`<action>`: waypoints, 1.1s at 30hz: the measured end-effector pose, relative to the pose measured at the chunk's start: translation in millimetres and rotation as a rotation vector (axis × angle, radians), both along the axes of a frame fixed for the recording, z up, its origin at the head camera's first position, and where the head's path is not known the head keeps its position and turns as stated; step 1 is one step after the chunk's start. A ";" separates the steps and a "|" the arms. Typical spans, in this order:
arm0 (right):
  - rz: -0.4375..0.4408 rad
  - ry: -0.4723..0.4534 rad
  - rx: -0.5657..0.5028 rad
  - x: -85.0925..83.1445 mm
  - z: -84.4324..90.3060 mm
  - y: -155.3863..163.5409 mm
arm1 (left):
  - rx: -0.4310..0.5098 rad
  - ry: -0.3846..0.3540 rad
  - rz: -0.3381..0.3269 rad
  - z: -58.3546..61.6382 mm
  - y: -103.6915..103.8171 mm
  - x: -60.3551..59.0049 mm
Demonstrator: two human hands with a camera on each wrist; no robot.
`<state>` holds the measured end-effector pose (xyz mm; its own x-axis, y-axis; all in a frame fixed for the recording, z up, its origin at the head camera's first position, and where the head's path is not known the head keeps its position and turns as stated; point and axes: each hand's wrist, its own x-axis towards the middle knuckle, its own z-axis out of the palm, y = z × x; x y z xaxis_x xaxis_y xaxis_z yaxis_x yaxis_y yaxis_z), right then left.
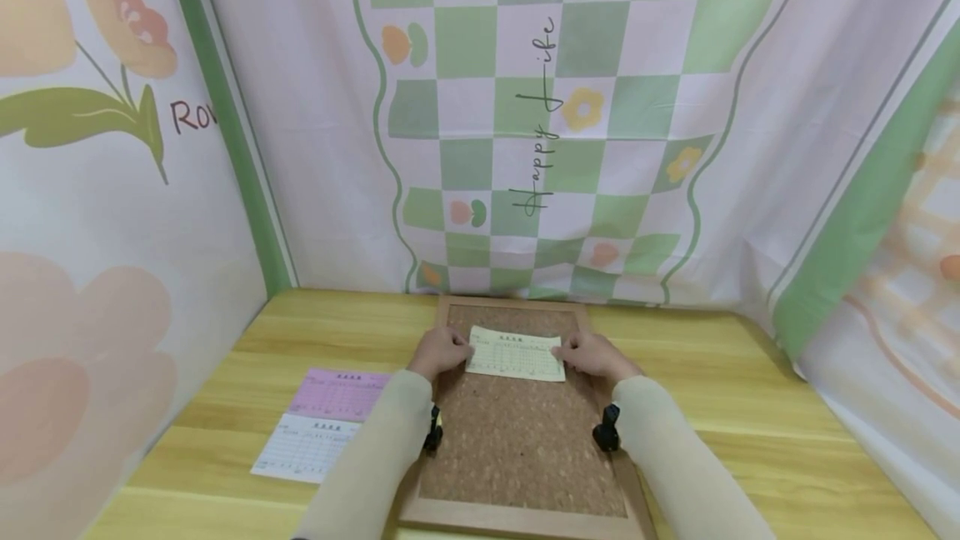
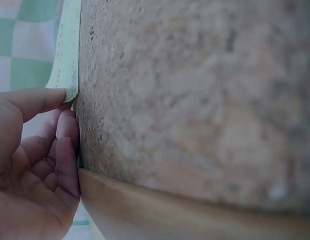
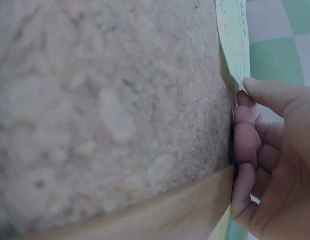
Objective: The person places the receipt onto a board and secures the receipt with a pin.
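The two sleeves (image 1: pixel 375 457) in pale cream cloth are lying closest to the lens, each carrying a small black wrist strap, and they are leading up to the slip of paper (image 1: pixel 516 353) being held flat on the upper part of the cork board (image 1: pixel 517 448). The left hand (image 1: pixel 442 352) is pinching the paper's left edge between thumb and curled fingers (image 2: pixel 64 145); the right hand (image 1: pixel 592 354) is doing the same at the right edge, its fingers (image 3: pixel 245 145) curling against the board.

The paper is thin, pale yellow-green, rectangular and printed with a fine grid; in the wrist views its edges are lifting slightly off the cork. Held only at its ends, it is likely to buckle in the middle or sit crooked if one hand is pulling harder than the other, and a tight pinch could crease or tear it. The board looks free on the table, so a push may slide it.

The cork is coarse, speckled and grainy, framed in smooth light wood. To the left, a pink slip (image 1: pixel 339 394) and a white slip (image 1: pixel 306 447) are lying flat on the yellow wooden table (image 1: pixel 750 407). Soft printed cloth (image 1: pixel 570 123) in green and white checks is hanging behind.
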<state>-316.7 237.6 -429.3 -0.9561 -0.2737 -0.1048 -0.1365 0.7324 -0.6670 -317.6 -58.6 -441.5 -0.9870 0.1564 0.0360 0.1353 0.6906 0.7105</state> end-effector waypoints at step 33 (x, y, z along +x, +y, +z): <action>0.006 0.042 0.134 -8.3 -3.3 -5.2 | -0.036 -0.006 0.015 -3.9 2.0 -5.6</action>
<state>-325.0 232.4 -432.6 -0.9588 -0.2657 -0.1003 -0.1672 0.8137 -0.5567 -323.2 -56.6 -445.4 -0.9895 0.1424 0.0245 0.1203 0.7177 0.6859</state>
